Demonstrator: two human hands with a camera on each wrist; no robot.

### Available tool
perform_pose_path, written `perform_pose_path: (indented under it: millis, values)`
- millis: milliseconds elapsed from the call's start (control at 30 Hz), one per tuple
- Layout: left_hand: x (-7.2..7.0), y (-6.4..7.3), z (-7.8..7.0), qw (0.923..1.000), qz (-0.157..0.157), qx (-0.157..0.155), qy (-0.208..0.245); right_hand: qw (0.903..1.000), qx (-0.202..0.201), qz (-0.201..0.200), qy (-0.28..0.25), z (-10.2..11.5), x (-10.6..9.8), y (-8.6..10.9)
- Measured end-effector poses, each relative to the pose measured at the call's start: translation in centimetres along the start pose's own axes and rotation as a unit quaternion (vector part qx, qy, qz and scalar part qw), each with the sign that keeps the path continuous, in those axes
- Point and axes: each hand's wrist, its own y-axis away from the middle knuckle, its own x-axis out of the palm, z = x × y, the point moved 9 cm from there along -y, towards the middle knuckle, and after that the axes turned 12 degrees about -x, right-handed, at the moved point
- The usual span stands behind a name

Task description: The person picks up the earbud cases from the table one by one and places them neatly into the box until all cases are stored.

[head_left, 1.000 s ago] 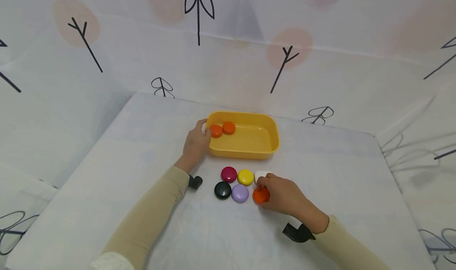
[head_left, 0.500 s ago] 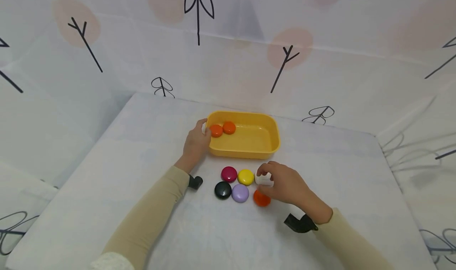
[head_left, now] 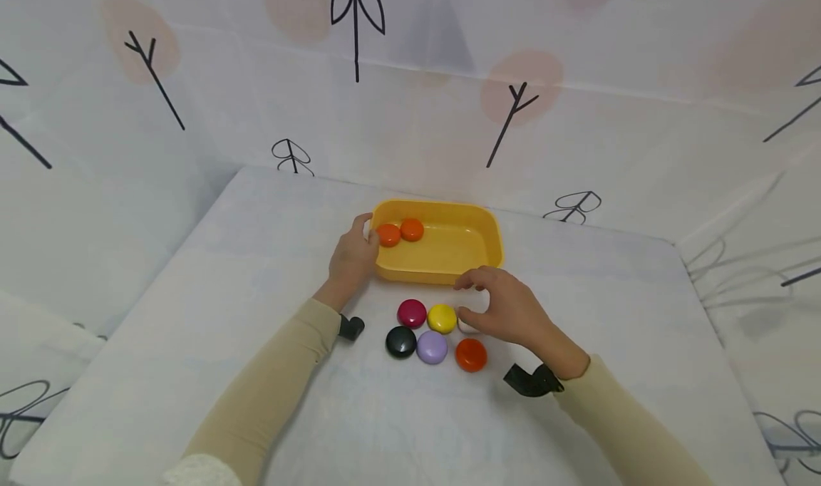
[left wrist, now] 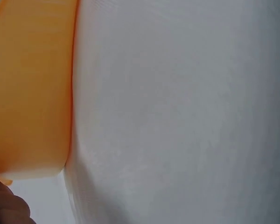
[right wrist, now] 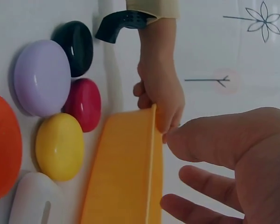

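Note:
My left hand (head_left: 351, 261) grips the left end of a yellow plastic tray (head_left: 462, 249), its thumb at the rim. Inside the tray, on that side, lie two orange discs (head_left: 412, 229). My right hand (head_left: 512, 304) hovers just in front of the tray's near right corner, thumb and fingers apart, holding nothing. Below it sits a white rounded piece (right wrist: 32, 200) with a grey slot, partly hidden in the head view. Beside that are a yellow disc (head_left: 442, 318) and a crimson one (head_left: 412, 313). Nearer lie a black disc (head_left: 400, 342), a lilac disc (head_left: 432, 347) and an orange-red disc (head_left: 471, 355).
A white cloth (head_left: 288, 415) covers the table. Patterned cloth walls (head_left: 423, 137) rise behind it and at both sides. Each wrist carries a dark mount (head_left: 534, 380).
From beside the orange-red disc, my right hand has moved away from me, over the white piece and toward the tray, its fingers spreading. The disc stays on the table. My left hand keeps still.

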Motion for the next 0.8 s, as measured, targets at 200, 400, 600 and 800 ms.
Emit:
perform_pose_path:
  millis: [200, 400, 600, 800]
  values:
    - [0.1, 0.0, -0.2, 0.9997, 0.011, -0.001, 0.02, 0.9994, -0.006, -0.019, -0.03, -0.1, -0.2, -1.3]
    - [0.3, -0.2, 0.0, 0.9999, 0.009, -0.012, 0.006, 0.996, -0.008, -0.03, -0.084, -0.9, 0.6, -2.8]
    - [0.4, -0.3, 0.1, 0.9997, 0.009, -0.022, -0.002, 0.9933, -0.022, -0.054, -0.1, -2.1, 1.2, -4.4]
    - [0.5, -0.2, 0.2, 0.9998, 0.006, -0.017, -0.004, 0.9914, -0.01, -0.068, -0.111, -3.3, 1.7, -5.6]
